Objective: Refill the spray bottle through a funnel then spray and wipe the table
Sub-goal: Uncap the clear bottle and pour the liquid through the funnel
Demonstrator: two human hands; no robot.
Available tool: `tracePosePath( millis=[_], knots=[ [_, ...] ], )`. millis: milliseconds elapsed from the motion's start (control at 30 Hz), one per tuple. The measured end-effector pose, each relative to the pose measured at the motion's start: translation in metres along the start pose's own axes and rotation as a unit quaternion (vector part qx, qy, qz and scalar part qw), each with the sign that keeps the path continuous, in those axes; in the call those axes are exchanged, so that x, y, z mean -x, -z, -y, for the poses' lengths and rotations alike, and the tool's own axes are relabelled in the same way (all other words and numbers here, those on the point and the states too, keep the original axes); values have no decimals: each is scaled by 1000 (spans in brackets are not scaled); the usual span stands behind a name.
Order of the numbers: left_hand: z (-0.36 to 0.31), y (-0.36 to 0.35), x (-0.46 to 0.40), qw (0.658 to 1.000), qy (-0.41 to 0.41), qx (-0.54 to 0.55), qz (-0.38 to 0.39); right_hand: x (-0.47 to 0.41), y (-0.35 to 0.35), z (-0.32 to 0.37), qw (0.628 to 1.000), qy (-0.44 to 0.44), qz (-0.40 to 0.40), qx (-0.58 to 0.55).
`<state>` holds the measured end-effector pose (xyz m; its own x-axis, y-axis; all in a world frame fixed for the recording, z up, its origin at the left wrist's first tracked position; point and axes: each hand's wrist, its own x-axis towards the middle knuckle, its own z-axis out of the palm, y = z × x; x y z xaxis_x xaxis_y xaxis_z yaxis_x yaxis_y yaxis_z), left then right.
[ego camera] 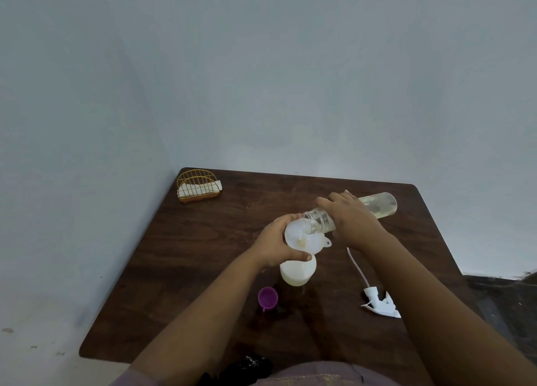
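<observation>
My right hand [350,218] grips a clear refill bottle [380,205], tipped almost flat with its open mouth over a white funnel [302,241]. A little pale liquid sits in the funnel's bowl. My left hand [276,244] holds the funnel's rim where it sits on the white spray bottle [296,272], which stands upright on the dark wooden table [203,254]. The white spray head [380,302] with its dip tube lies loose on the table to the right. A purple cap [267,298] stands just in front of the spray bottle.
A gold wire holder [197,185] with white napkins stands at the table's far left corner. Grey walls close in behind and to the left. A dark cloth [250,366] lies at the near edge by my body.
</observation>
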<state>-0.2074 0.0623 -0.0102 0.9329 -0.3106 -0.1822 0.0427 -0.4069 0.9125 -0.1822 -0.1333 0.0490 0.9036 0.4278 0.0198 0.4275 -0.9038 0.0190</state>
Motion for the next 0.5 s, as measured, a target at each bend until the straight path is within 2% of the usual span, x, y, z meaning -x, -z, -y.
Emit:
tracePosePath(
  millis=[500],
  knots=[
    [-1,-1,-1,1000,1,-7,-5,-4,1,-3,1000,8,-19,2]
  ],
)
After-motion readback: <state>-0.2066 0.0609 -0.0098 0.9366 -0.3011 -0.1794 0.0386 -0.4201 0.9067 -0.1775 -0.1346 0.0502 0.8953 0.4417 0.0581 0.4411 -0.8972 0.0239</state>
